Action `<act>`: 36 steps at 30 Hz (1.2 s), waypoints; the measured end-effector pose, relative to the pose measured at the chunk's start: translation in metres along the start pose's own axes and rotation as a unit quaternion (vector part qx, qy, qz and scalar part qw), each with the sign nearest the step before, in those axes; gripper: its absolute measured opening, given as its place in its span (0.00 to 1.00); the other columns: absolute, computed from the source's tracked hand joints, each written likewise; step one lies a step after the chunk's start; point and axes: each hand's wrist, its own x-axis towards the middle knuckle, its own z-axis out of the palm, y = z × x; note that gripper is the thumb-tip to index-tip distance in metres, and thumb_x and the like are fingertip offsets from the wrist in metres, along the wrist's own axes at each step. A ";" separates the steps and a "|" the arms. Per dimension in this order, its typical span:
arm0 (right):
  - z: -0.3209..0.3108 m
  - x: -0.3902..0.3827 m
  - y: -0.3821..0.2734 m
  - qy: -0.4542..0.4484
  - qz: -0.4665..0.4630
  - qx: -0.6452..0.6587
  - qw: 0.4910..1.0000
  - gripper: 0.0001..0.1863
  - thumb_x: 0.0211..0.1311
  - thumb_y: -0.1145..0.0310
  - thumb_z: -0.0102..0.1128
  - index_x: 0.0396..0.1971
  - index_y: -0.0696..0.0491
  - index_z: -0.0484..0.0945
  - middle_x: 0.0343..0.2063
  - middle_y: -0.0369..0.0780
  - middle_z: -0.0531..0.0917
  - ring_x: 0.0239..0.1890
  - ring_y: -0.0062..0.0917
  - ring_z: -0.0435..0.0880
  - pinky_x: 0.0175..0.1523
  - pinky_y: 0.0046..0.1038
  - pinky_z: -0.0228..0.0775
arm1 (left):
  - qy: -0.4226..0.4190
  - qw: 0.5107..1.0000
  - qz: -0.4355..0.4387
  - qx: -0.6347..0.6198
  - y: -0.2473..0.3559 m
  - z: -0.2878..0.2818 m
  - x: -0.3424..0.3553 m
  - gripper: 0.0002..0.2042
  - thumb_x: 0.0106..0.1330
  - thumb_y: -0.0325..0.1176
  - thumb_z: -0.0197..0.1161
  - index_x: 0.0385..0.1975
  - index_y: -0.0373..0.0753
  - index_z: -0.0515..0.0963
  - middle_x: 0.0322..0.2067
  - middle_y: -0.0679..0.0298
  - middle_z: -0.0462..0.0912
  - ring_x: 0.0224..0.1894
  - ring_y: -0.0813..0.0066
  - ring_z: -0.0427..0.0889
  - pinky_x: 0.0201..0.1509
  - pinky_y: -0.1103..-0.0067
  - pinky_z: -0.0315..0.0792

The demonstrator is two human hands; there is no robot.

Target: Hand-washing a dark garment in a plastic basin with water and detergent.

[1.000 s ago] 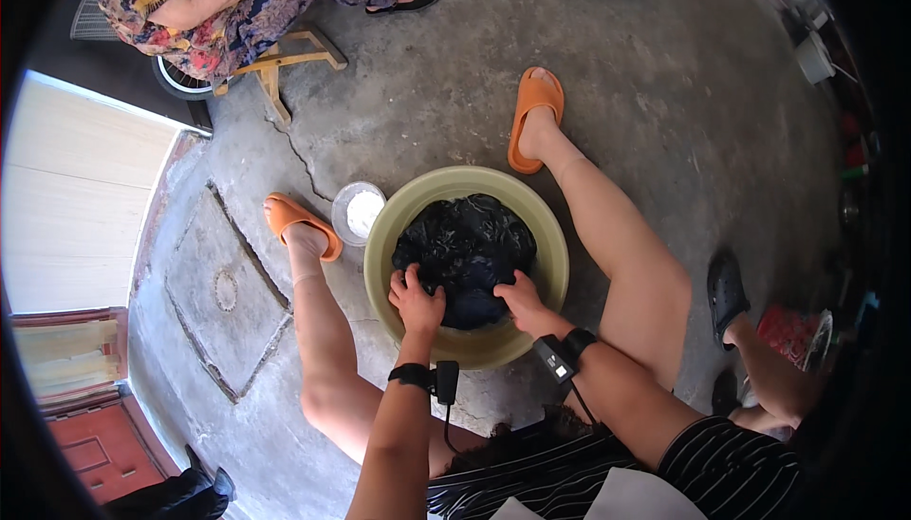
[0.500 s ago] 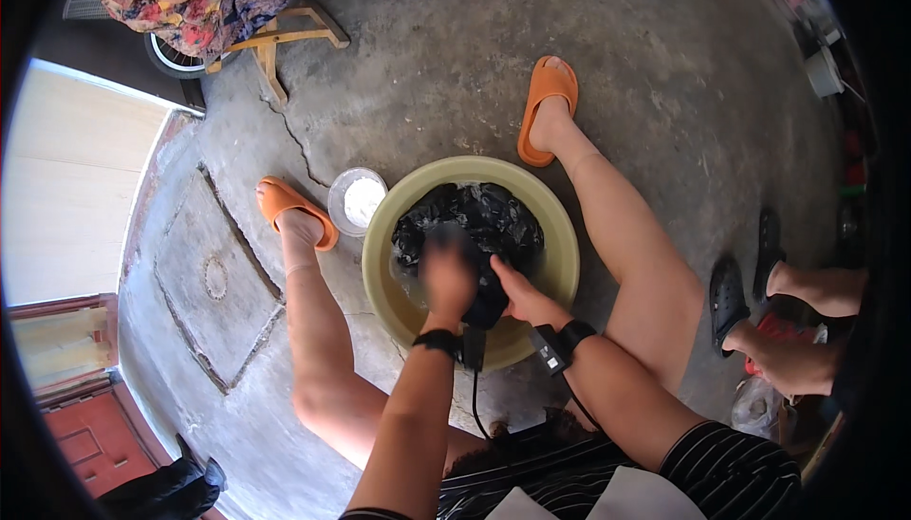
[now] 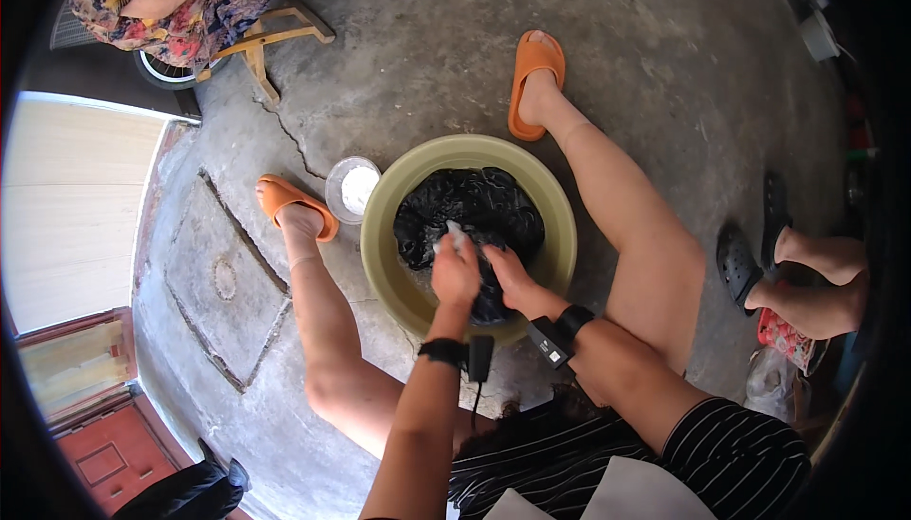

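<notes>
Inside the green basin (image 3: 373,226), a dark wet cloth (image 3: 474,199) is touched by the left hand (image 3: 455,273), its fingers bent beside white foam (image 3: 457,232), and by the right hand (image 3: 510,278), held just alongside; whether either is closed on it cannot be told. Beyond, a small bowl (image 3: 334,199) of white powder (image 3: 359,188) is set near the basin's rim, and farther off a wooden stool (image 3: 254,46) is occupied by a seated person (image 3: 176,12).

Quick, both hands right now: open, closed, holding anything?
Left hand: at the dark cloth, white foam-like patch beside it; grip cannot be told.
Right hand: at the same cloth; grip cannot be told either.
</notes>
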 end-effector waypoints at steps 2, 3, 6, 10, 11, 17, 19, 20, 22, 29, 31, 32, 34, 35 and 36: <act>-0.003 0.006 0.002 0.019 -0.013 -0.008 1.000 0.15 0.55 0.66 0.53 0.41 0.57 0.73 0.34 0.36 0.77 0.37 0.21 0.75 0.42 0.24 0.66 | 0.008 0.998 0.004 0.065 -0.022 0.000 0.023 0.16 0.64 0.43 0.46 0.37 0.37 0.73 0.38 0.47 0.74 0.41 0.46 0.74 0.42 0.61 0.68; -0.006 0.008 0.002 0.027 -0.054 -0.043 0.997 0.15 0.54 0.66 0.54 0.41 0.57 0.73 0.33 0.36 0.77 0.36 0.20 0.74 0.42 0.24 0.66 | 0.033 0.993 0.014 0.111 -0.026 -0.005 0.027 0.14 0.63 0.42 0.47 0.36 0.38 0.74 0.37 0.48 0.74 0.41 0.45 0.74 0.43 0.62 0.68; -0.034 0.016 0.003 0.069 -0.108 -0.126 0.984 0.16 0.50 0.70 0.57 0.41 0.54 0.73 0.33 0.40 0.76 0.36 0.27 0.75 0.42 0.28 0.67 | 0.035 0.986 0.053 0.157 -0.058 -0.011 0.024 0.16 0.57 0.41 0.57 0.43 0.43 0.73 0.49 0.51 0.68 0.53 0.42 0.64 0.48 0.59 0.66; -0.039 0.012 0.014 0.127 -0.258 -0.548 0.785 0.29 0.42 0.80 0.56 0.49 0.44 0.69 0.37 0.48 0.71 0.42 0.47 0.71 0.45 0.39 0.66 | 0.008 0.973 0.127 0.193 -0.062 0.012 -0.016 0.28 0.51 0.47 0.63 0.53 0.50 0.67 0.61 0.55 0.51 0.59 0.37 0.50 0.52 0.52 0.64; -0.035 0.006 0.012 0.135 -0.230 -0.569 0.778 0.32 0.42 0.80 0.57 0.52 0.44 0.66 0.37 0.48 0.71 0.42 0.47 0.71 0.46 0.40 0.66 | -0.091 0.961 0.111 0.235 -0.050 0.014 -0.023 0.33 0.47 0.47 0.66 0.57 0.53 0.62 0.63 0.56 0.45 0.60 0.35 0.48 0.52 0.50 0.63; -0.052 0.027 0.030 0.086 -0.127 -0.551 0.820 0.36 0.46 0.69 0.62 0.58 0.43 0.57 0.47 0.49 0.69 0.48 0.48 0.71 0.49 0.39 0.67 | -0.136 0.948 0.136 0.253 -0.067 0.010 0.028 0.29 0.45 0.29 0.64 0.52 0.52 0.67 0.59 0.54 0.54 0.56 0.41 0.57 0.50 0.55 0.67; -0.021 0.012 0.001 0.027 0.137 -0.255 0.957 0.35 0.49 0.62 0.63 0.58 0.44 0.57 0.51 0.44 0.69 0.48 0.43 0.72 0.47 0.43 0.69 | -0.099 0.972 0.111 0.184 -0.066 0.011 0.039 0.26 0.44 0.25 0.61 0.48 0.48 0.70 0.55 0.53 0.60 0.53 0.42 0.61 0.51 0.58 0.67; -0.010 0.004 -0.016 -0.038 0.169 -0.123 0.977 0.30 0.53 0.54 0.59 0.55 0.47 0.62 0.49 0.40 0.72 0.46 0.36 0.74 0.44 0.46 0.69 | -0.070 0.987 0.089 0.112 -0.067 0.012 0.039 0.23 0.42 0.21 0.58 0.44 0.44 0.73 0.51 0.51 0.65 0.49 0.44 0.66 0.51 0.61 0.66; -0.030 0.016 -0.028 -0.089 0.226 0.086 0.966 0.28 0.54 0.45 0.54 0.48 0.50 0.70 0.44 0.39 0.76 0.43 0.30 0.77 0.44 0.42 0.70 | -0.075 0.966 0.241 0.058 -0.014 0.003 0.004 0.20 0.39 0.18 0.54 0.37 0.42 0.76 0.45 0.49 0.70 0.45 0.45 0.69 0.52 0.64 0.64; -0.011 -0.011 -0.002 -0.168 0.055 0.079 0.981 0.22 0.59 0.47 0.46 0.39 0.49 0.75 0.35 0.38 0.78 0.39 0.25 0.77 0.49 0.26 0.67 | 0.050 0.963 0.266 0.005 0.028 -0.010 -0.062 0.15 0.50 0.34 0.61 0.39 0.41 0.74 0.47 0.48 0.68 0.45 0.46 0.67 0.51 0.65 0.63; 0.000 -0.014 0.004 -0.051 0.022 0.072 0.996 0.17 0.58 0.55 0.48 0.39 0.51 0.74 0.33 0.37 0.78 0.37 0.23 0.76 0.45 0.24 0.68 | 0.053 0.980 0.188 -0.031 0.007 0.001 -0.036 0.11 0.55 0.38 0.59 0.34 0.40 0.75 0.39 0.49 0.73 0.42 0.48 0.70 0.46 0.66 0.66; 0.000 -0.011 0.001 -0.007 0.088 0.116 0.989 0.13 0.57 0.62 0.51 0.39 0.53 0.74 0.33 0.36 0.77 0.35 0.20 0.75 0.42 0.22 0.69 | 0.062 0.982 0.162 -0.071 -0.004 0.009 -0.020 0.10 0.56 0.37 0.58 0.33 0.39 0.75 0.36 0.50 0.74 0.40 0.49 0.72 0.44 0.66 0.67; 0.003 -0.012 0.009 0.016 -0.011 -0.083 0.996 0.14 0.55 0.63 0.50 0.37 0.56 0.74 0.31 0.38 0.78 0.35 0.22 0.75 0.41 0.25 0.66 | 0.030 0.984 0.064 -0.162 -0.035 0.012 0.014 0.08 0.58 0.35 0.55 0.32 0.37 0.75 0.31 0.52 0.75 0.37 0.50 0.73 0.42 0.66 0.68; 0.001 -0.007 0.014 0.032 -0.081 -0.113 0.990 0.15 0.51 0.65 0.54 0.36 0.59 0.73 0.31 0.40 0.78 0.33 0.21 0.74 0.38 0.25 0.66 | 0.053 0.990 0.098 -0.086 -0.040 0.012 0.018 0.08 0.58 0.35 0.55 0.31 0.37 0.75 0.32 0.51 0.74 0.37 0.50 0.72 0.42 0.65 0.68; -0.001 -0.001 0.010 0.032 -0.081 -0.113 0.990 0.15 0.51 0.65 0.54 0.36 0.59 0.73 0.31 0.40 0.78 0.33 0.21 0.74 0.38 0.25 0.66 | 0.077 0.988 0.132 -0.009 -0.047 0.009 0.024 0.08 0.58 0.34 0.54 0.31 0.36 0.75 0.33 0.51 0.74 0.38 0.49 0.72 0.43 0.65 0.67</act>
